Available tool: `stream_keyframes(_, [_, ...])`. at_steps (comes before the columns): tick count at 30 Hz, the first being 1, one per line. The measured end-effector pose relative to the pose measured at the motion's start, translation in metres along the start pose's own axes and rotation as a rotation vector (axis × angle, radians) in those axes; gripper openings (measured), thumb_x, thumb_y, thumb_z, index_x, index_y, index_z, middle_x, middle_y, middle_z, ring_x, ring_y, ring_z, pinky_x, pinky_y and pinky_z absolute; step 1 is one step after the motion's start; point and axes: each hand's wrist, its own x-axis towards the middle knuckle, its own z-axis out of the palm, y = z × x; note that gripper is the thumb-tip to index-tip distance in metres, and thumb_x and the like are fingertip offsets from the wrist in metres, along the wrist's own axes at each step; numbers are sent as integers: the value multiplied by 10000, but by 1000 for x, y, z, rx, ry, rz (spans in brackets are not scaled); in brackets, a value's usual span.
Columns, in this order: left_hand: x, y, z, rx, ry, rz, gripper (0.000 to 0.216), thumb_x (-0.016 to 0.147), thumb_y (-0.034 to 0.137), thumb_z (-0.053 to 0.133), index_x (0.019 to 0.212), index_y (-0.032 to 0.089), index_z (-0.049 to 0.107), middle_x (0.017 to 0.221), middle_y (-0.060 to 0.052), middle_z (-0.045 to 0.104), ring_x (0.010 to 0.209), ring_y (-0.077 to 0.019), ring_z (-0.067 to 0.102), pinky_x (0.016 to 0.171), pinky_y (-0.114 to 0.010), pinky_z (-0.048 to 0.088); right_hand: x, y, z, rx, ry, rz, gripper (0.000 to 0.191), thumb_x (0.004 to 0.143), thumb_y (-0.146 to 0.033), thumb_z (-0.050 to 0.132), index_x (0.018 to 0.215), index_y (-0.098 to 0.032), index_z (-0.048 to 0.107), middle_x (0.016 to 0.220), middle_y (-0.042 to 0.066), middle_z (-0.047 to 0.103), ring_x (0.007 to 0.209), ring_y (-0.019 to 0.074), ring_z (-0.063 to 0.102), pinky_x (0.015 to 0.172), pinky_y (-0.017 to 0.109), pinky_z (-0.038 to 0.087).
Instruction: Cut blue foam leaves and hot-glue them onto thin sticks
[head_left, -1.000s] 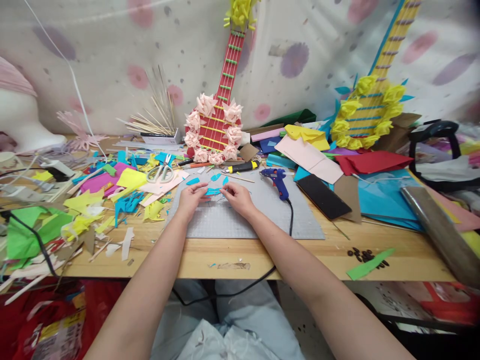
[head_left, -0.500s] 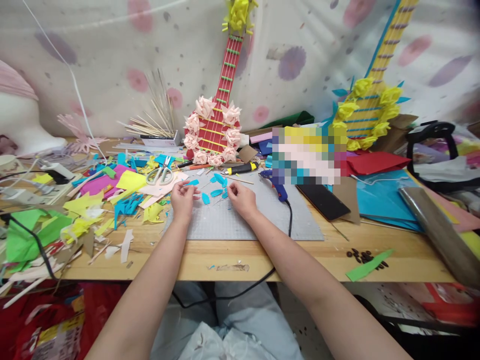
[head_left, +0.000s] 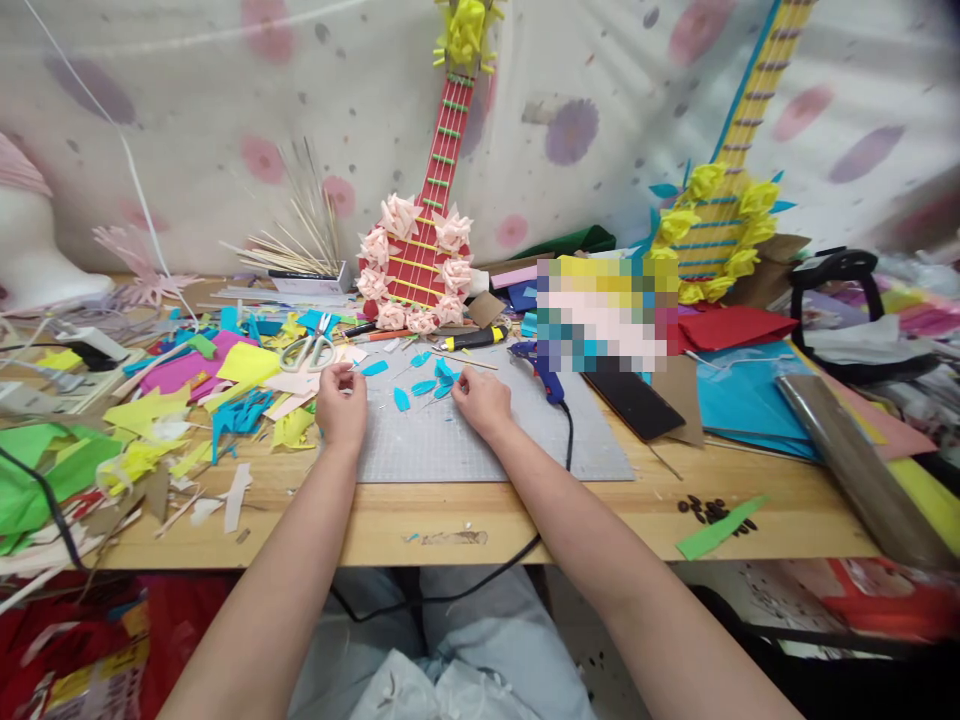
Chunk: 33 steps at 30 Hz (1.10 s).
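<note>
My right hand (head_left: 484, 402) is closed in a pinch at the edge of a blue paper leaf (head_left: 445, 372) above the grey cutting mat. My left hand (head_left: 343, 408) is at the mat's left edge, its fingers curled together; what they hold, if anything, is hidden. Between my hands, several loose blue leaf shapes (head_left: 424, 387) lie on the cutting mat (head_left: 420, 450), some with thin stems. A plain blue paper piece (head_left: 374, 368) rests just right of my left hand. White-handled scissors (head_left: 309, 352) lie behind that hand on paper scraps.
A blue glue gun (head_left: 544, 372) lies on the mat's right side, its cord running off the front edge. A yellow-black utility knife (head_left: 474, 338) lies behind. A red paper guitar (head_left: 416, 265) and a yellow one (head_left: 716, 235) stand at the back. Paper scraps (head_left: 150, 410) cover the left.
My left hand has moved left, away from the blue leaves, and its fingers have curled in more. My right hand stays by the leaves. The whole view has shifted slightly.
</note>
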Motion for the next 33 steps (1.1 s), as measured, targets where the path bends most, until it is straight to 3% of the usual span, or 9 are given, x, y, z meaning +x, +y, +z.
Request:
stream_keyframes(2, [-2, 1, 1, 81, -104, 53, 280, 695, 262, 558, 971, 221, 542, 777, -6, 622, 709, -150, 556, 703, -282, 403, 1, 1, 0, -2, -14, 10, 192, 802, -319, 448, 847, -212, 601, 791, 55, 627, 751, 174, 554, 604, 253, 330])
stream_keyframes(6, [-6, 2, 5, 208, -341, 296, 325, 679, 210, 565, 1004, 218, 585, 838, -42, 661, 895, -230, 540, 839, -361, 369, 1, 2, 0, -23, -27, 28, 193, 797, -317, 445, 850, -218, 602, 798, 55, 635, 747, 179, 563, 605, 256, 334])
stream_keyframes(9, [-8, 3, 7, 272, -444, 376, 330, 692, 190, 539, 1016, 203, 595, 870, -58, 670, 947, -263, 522, 859, -394, 359, 1, 3, 0, -47, -40, 43, 205, 792, -328, 441, 853, -222, 606, 793, 57, 643, 734, 183, 570, 598, 260, 335])
stream_keyframes(12, [-9, 3, 7, 318, -463, 372, 330, 692, 174, 520, 1012, 193, 598, 856, -58, 671, 921, -267, 535, 840, -395, 372, 1, 3, 0, -46, -74, 38, 212, 784, -359, 455, 832, -218, 606, 781, 54, 650, 734, 185, 575, 603, 263, 340])
stream_keyframes(18, [-7, 3, 5, 392, -379, 292, 361, 688, 156, 480, 1036, 184, 576, 814, -36, 664, 842, -238, 551, 790, -361, 387, 2, 4, 0, -6, -93, 76, 282, 805, -438, 427, 814, -210, 594, 782, 49, 655, 734, 175, 582, 620, 262, 346])
stream_keyframes(21, [-8, 6, 4, 473, -385, 336, 332, 714, 209, 484, 1032, 186, 579, 830, -32, 654, 859, -223, 542, 803, -347, 383, 3, 7, -1, 29, -80, 89, 294, 818, -444, 403, 815, -216, 589, 782, 31, 654, 731, 161, 581, 615, 252, 341])
stream_keyframes(27, [1, 23, 7, 791, -593, 513, 237, 776, 302, 445, 828, 196, 650, 888, -74, 633, 926, -242, 528, 825, -358, 372, 5, 13, -4, 88, -19, 99, 285, 807, -432, 422, 794, -208, 598, 752, 20, 647, 729, 151, 576, 591, 243, 326])
stream_keyframes(33, [22, 44, 14, 1030, -850, 489, 242, 753, 257, 453, 846, 169, 658, 920, -114, 650, 871, -252, 582, 743, -336, 417, 6, 13, -8, 135, -20, 104, 271, 814, -419, 428, 787, -210, 598, 756, 17, 645, 719, 148, 570, 579, 242, 324])
